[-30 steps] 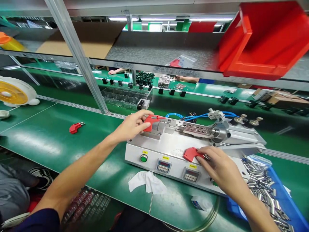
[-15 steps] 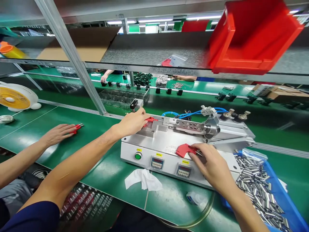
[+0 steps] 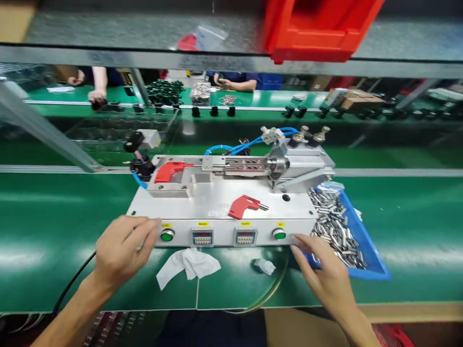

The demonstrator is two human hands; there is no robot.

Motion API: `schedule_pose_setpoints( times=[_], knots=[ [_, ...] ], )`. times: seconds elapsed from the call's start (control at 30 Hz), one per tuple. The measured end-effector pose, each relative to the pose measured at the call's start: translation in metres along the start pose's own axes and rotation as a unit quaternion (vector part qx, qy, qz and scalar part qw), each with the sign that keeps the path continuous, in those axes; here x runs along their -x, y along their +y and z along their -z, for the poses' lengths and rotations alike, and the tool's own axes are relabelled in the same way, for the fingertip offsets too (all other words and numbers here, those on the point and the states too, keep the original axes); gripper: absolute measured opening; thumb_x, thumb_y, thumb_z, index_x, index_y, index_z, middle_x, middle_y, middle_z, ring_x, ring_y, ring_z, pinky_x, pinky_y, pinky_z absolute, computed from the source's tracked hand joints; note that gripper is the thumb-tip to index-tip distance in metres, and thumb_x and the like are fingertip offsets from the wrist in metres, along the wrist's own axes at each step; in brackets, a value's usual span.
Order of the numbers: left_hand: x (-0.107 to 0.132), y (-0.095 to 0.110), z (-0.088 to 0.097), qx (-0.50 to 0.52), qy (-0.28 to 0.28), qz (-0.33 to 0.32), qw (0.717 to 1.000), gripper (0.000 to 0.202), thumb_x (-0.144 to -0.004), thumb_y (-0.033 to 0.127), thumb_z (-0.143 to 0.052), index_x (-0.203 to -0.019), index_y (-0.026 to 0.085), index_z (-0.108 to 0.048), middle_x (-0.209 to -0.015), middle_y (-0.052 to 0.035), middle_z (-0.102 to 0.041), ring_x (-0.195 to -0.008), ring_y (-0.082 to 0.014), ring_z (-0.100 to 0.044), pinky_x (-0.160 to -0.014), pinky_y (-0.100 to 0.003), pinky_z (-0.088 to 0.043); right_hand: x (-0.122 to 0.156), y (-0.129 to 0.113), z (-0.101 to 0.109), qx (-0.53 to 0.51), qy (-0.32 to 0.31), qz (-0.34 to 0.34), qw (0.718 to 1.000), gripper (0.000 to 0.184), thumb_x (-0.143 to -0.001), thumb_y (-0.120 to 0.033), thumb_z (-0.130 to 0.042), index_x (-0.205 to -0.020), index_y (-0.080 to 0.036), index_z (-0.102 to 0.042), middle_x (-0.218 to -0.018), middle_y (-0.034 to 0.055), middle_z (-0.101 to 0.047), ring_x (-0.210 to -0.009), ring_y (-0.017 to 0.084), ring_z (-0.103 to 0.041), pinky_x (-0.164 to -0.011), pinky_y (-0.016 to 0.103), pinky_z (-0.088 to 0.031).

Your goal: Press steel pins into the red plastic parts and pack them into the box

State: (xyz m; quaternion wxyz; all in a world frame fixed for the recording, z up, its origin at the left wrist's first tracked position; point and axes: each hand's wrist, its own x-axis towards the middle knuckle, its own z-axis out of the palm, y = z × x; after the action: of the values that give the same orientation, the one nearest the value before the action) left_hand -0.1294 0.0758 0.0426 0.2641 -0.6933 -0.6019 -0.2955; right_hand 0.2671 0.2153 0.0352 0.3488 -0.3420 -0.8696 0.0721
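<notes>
My left hand (image 3: 125, 246) is at the left front corner of the metal press fixture (image 3: 202, 202), loosely bent and empty, its fingertips beside the left green button (image 3: 167, 235). Beside the right green button (image 3: 279, 234) is my right hand (image 3: 323, 265), thumb and forefinger apart, holding nothing. One red pistol-shaped plastic part (image 3: 167, 172) sits in the fixture's left nest, its tip in line with the metal rod. A second red part (image 3: 244, 206), with a metal pin sticking out, lies on the fixture's top plate. Whether either fingertip touches a button, I cannot tell.
A blue bin (image 3: 365, 260) of metal sleeves stands right of the fixture. In front lie a white cloth (image 3: 190, 265) and a small bottle (image 3: 264, 266). A red bin (image 3: 314, 43) overhangs on the shelf. Co-workers' hands (image 3: 97, 95) show across the bench.
My left hand has left the red part in the nest and come down to the left button. My right hand has let go of the other red part. The view has swung left-to-right.
</notes>
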Motion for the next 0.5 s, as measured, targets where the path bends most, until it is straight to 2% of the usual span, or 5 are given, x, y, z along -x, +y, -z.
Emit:
schedule_pose_setpoints(
  times=[0.07,0.13,0.23,0.33,0.5],
  knots=[
    [0.015,0.003,0.002,0.02,-0.081,-0.045,0.996,0.011,-0.103,0.012,-0.058,-0.102,0.02,-0.066,-0.087,-0.0045,-0.073,-0.076,-0.0219,-0.068,-0.071,-0.035,-0.049,0.004,0.004,-0.009,-0.037,-0.046,-0.028,0.998,0.01,-0.104,-0.027,-0.058,-0.108,-0.024,-0.066,-0.086,0.0049,-0.073,-0.071,0.021,-0.071,-0.068,0.033,-0.059],
    [0.019,0.002,0.003,0.035,-0.132,-0.064,0.989,0.012,-0.107,0.014,-0.054,-0.104,0.02,-0.064,-0.09,-0.0049,-0.074,-0.08,-0.0222,-0.071,-0.075,-0.035,-0.051,0.002,0.003,-0.016,-0.063,-0.067,-0.058,0.994,0.011,-0.105,-0.029,-0.057,-0.102,-0.024,-0.066,-0.082,0.004,-0.073,-0.068,0.02,-0.07,-0.066,0.032,-0.059],
    [0.013,0.0,0.005,0.052,-0.161,-0.042,0.985,0.015,-0.111,0.021,-0.048,-0.109,0.021,-0.063,-0.094,-0.0051,-0.075,-0.085,-0.0233,-0.072,-0.08,-0.035,-0.052,-0.007,-0.003,-0.021,-0.079,-0.045,-0.097,0.991,0.012,-0.104,-0.031,-0.059,-0.095,-0.024,-0.064,-0.077,0.0016,-0.072,-0.06,0.018,-0.067,-0.06,0.029,-0.056],
    [0.006,0.002,0.005,0.038,-0.179,-0.023,0.983,0.018,-0.112,0.027,-0.044,-0.108,0.022,-0.062,-0.091,-0.004,-0.073,-0.078,-0.0238,-0.071,-0.075,-0.036,-0.05,-0.016,-0.008,-0.021,-0.079,-0.039,-0.147,0.985,0.019,-0.102,-0.037,-0.061,-0.087,-0.024,-0.062,-0.069,-0.0003,-0.068,-0.054,0.017,-0.064,-0.057,0.028,-0.055],
    [0.009,0.006,0.001,-0.031,-0.183,-0.04,0.982,0.019,-0.111,0.02,-0.044,-0.105,0.02,-0.062,-0.081,-0.0041,-0.068,-0.067,-0.0245,-0.064,-0.066,-0.038,-0.045,-0.022,-0.01,-0.021,-0.053,-0.065,-0.185,0.979,0.028,-0.1,-0.042,-0.06,-0.078,-0.025,-0.06,-0.063,-0.0002,-0.066,-0.054,0.017,-0.063,-0.061,0.03,-0.056]
  ],
)
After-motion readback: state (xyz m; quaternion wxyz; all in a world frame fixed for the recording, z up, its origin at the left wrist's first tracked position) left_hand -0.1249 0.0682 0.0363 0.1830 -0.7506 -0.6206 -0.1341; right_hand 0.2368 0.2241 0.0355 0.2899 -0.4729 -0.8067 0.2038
